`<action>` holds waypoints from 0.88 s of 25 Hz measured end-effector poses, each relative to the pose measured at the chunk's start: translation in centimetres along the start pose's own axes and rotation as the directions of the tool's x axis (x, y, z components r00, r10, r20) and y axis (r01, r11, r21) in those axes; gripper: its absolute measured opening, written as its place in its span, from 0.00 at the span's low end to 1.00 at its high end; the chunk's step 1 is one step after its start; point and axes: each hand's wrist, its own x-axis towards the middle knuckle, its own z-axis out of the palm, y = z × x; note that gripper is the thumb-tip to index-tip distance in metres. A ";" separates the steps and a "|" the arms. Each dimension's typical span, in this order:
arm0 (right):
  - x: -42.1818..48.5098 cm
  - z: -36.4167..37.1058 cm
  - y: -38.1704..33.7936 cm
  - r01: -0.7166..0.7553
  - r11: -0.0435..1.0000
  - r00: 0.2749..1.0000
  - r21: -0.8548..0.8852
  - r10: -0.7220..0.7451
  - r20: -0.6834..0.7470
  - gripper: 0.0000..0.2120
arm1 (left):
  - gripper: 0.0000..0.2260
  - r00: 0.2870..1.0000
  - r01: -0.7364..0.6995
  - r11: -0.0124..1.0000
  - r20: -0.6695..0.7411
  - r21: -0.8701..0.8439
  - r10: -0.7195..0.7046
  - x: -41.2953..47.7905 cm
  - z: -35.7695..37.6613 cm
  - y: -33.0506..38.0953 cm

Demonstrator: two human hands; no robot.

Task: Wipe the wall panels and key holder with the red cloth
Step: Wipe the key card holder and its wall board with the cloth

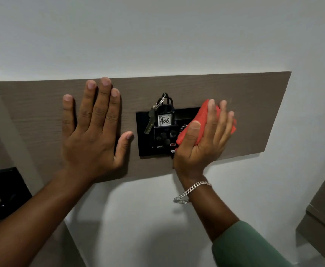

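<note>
On the wall, left hand (92, 132) lies flat on the wood panel (244, 112), fingers spread, holding nothing. Rightward, the black key holder (162, 132) with hanging key sits between the hands. Right hand (204, 139) presses the red cloth (198, 120) against its right edge, fingers loosely curled over it, nearer the holder.

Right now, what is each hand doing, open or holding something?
Left hand: open, flat on the wood panel, holding nothing.
Right hand: pressing the red cloth against the black key holder.
</note>
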 end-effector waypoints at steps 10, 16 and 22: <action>3.5 -1.3 3.0 0.374 0.923 0.921 -0.084 -0.360 0.149 0.24 | 0.34 1.000 0.001 1.000 0.019 -0.001 0.000 0.1 -0.2 -0.1; 3.0 -1.5 3.5 0.595 0.804 0.788 0.001 -0.584 0.195 0.22 | 0.34 1.000 -0.009 1.000 -0.003 0.005 0.009 0.1 0.1 -0.1; 4.2 -1.6 5.1 0.531 0.845 0.845 -0.059 -0.522 0.116 0.21 | 0.35 1.000 -0.004 1.000 -0.004 0.000 0.004 0.0 0.1 -0.1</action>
